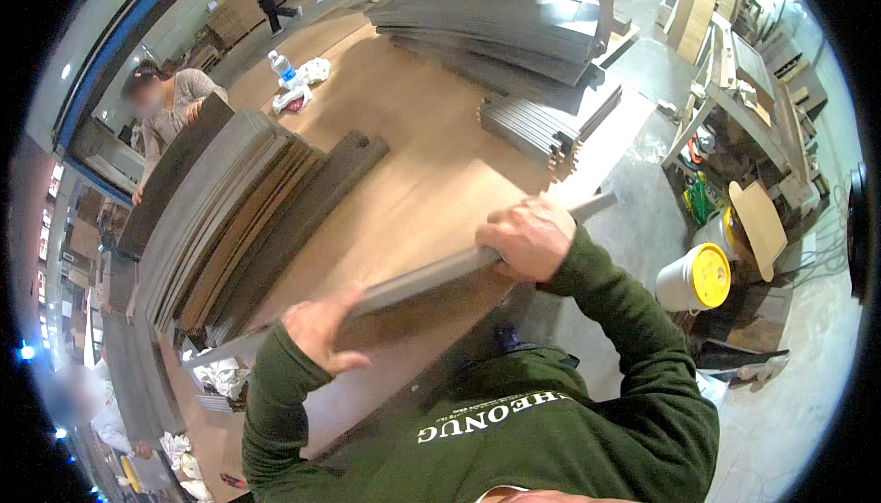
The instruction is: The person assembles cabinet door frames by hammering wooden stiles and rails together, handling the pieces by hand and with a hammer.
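A long, narrow grey board [422, 280] is tilted on edge across my front, over the brown work surface. My right hand [528, 239] wraps its fingers over the board's upper edge, toward its right end. Farther left, my left hand [321, 329] straddles the same edge, thumb spread on the near side. That hand is slightly blurred and its fingertips are partly hidden. Beyond the board, a row of grey and brown panels [248, 218] stands on edge at the left. A bundle of grey strips [541, 122] lies at the far right.
A stack of dark panels [486, 30] lies at the far end, with a person behind it. Another person handles panels at left. A water bottle [281, 66] stands near white cloths [315, 71]. On the floor at right sits a white bucket with a yellow lid [709, 275].
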A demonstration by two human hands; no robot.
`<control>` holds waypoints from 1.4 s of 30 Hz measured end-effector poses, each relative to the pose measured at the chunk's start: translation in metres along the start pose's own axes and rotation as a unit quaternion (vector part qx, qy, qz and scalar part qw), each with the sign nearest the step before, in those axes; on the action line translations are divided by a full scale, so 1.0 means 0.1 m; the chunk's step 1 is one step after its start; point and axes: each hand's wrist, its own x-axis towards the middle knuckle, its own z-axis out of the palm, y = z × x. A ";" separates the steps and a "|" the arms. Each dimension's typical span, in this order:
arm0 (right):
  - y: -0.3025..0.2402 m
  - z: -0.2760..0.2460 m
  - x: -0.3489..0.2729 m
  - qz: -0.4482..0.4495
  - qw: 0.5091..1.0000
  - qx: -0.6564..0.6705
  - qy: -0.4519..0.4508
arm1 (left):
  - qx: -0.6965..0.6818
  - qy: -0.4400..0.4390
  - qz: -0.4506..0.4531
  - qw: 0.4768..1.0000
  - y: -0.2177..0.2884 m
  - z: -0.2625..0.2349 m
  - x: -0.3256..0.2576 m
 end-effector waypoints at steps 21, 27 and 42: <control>0.47 -0.04 0.60 0.048 0.997 -0.050 -0.037 | 0.221 0.228 -0.128 0.940 -0.51 0.24 0.14; 0.48 -0.02 0.69 0.018 0.999 -0.049 -0.001 | 0.262 0.274 -0.144 0.914 -0.57 0.30 0.08; 0.31 -0.01 0.84 0.038 0.993 -0.053 0.094 | -0.327 0.321 -0.329 0.825 0.13 3.26 -0.71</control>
